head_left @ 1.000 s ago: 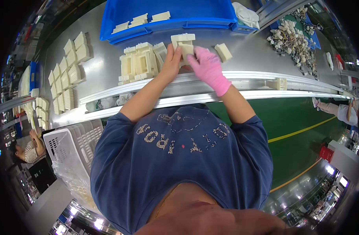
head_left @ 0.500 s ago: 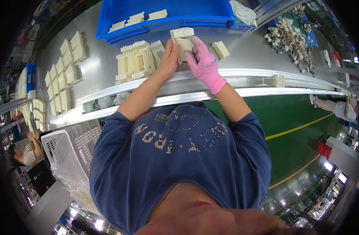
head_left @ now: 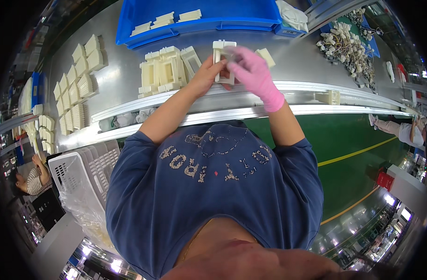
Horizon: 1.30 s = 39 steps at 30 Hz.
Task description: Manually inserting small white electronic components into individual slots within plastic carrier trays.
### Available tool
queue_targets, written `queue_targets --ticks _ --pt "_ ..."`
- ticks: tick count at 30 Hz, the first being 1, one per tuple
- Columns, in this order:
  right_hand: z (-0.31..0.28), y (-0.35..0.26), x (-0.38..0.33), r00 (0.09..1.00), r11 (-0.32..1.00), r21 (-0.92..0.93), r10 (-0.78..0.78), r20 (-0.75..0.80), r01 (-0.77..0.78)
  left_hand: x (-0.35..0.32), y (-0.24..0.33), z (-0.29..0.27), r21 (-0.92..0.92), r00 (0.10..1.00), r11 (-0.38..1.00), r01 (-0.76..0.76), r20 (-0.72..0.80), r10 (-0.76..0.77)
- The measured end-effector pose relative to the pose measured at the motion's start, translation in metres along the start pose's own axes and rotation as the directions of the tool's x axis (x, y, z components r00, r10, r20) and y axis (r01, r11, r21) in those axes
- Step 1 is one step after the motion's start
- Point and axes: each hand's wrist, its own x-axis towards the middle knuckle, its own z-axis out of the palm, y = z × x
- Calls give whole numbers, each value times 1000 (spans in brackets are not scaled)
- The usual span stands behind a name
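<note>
My bare left hand [head_left: 208, 74] grips a white rectangular plastic frame [head_left: 218, 45] by its left side, just above the near edge of the metal table. Through the frame's middle an opening shows. At its right side is my right hand [head_left: 257, 77], in a pink glove, thumb and forefinger reaching toward the opening. Motion smears those fingertips, so whether they hold anything is unclear. Just left of my left hand stand several similar cream frames [head_left: 164, 70], one leaning at their right end. A cream block [head_left: 266, 57] lies beyond the glove, partly hidden by it.
A blue bin [head_left: 194, 30] with stacked cream strips stands at the back. Rows of cream parts [head_left: 78, 77] lie at the left; a pile of wired connectors [head_left: 346, 51] at the right. Metal rails [head_left: 297, 86] edge the table. White baskets [head_left: 85, 172] stand at lower left.
The frame has shifted slightly right; its opening shows where a cream surface faced up before. My right hand has moved right, its fingers lifted from their earlier grip.
</note>
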Motion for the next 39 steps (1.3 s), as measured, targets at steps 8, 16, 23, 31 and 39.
queue_targets --ticks 8,16,23,31,39 --pt "-32 -3 -22 953 964 45 -266 146 263 2 27 8 391 802 863 321 374 -467" --pt "-74 16 -69 807 564 -612 545 -229 -554 77 55 -79 712 991 -699 65 -127 -37" --pt "-68 49 -27 935 258 -924 -141 -325 -282 85 51 -91 860 988 -509 -36 -47 -149" --pt "-29 99 64 888 262 -929 444 -124 -261 27 76 -13 542 925 802 -251 -109 364" --pt "-40 56 39 985 835 -522 154 -84 -175 16 19 -31 243 930 970 12 -360 79"
